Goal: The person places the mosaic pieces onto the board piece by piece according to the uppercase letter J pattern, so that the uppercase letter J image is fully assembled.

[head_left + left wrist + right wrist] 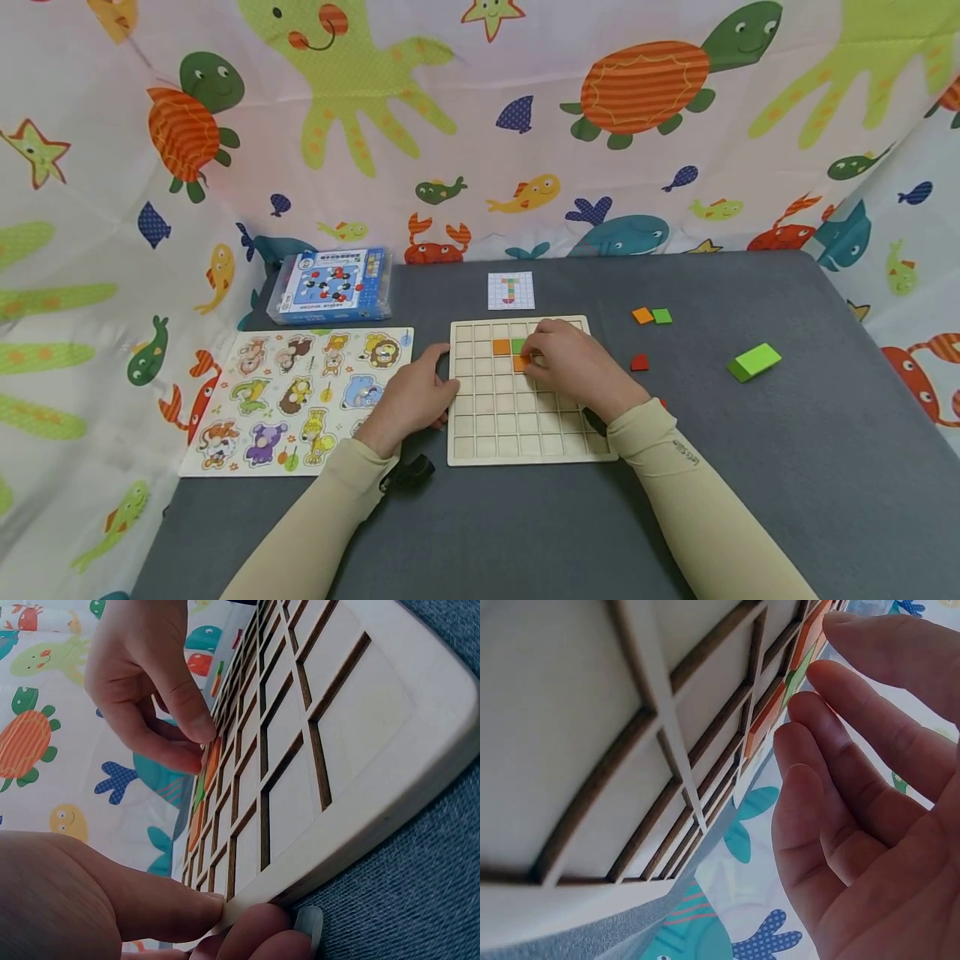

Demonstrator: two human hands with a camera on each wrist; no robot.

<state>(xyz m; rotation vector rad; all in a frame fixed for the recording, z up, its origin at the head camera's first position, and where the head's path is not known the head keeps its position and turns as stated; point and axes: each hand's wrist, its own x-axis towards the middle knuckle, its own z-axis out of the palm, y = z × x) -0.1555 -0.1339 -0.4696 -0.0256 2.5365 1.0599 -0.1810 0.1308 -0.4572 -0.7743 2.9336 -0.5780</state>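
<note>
On the grey table lies a square wooden grid board (pixel 496 447). My left hand (pixel 413 392) grips its left edge, thumb (pixel 184 904) on the rim and fingers curled below it. An orange square tile (pixel 501 347) and a green square tile (pixel 517 344) lie side by side in the upper cells. Below the green one is a second orange tile (pixel 519 363). My right hand (pixel 573 362) reaches over the board from the right, its thumb and forefinger tips at that second tile. The other fingers (pixel 802 795) of this hand are bent and hold nothing.
Behind the board lies a pattern card (pixel 511 291). To the right are an orange tile (pixel 642 315), a green tile (pixel 662 316), a red piece (pixel 639 362) and a green block (pixel 754 362). An animal puzzle board (pixel 300 400) and a boxed set (pixel 330 285) are left.
</note>
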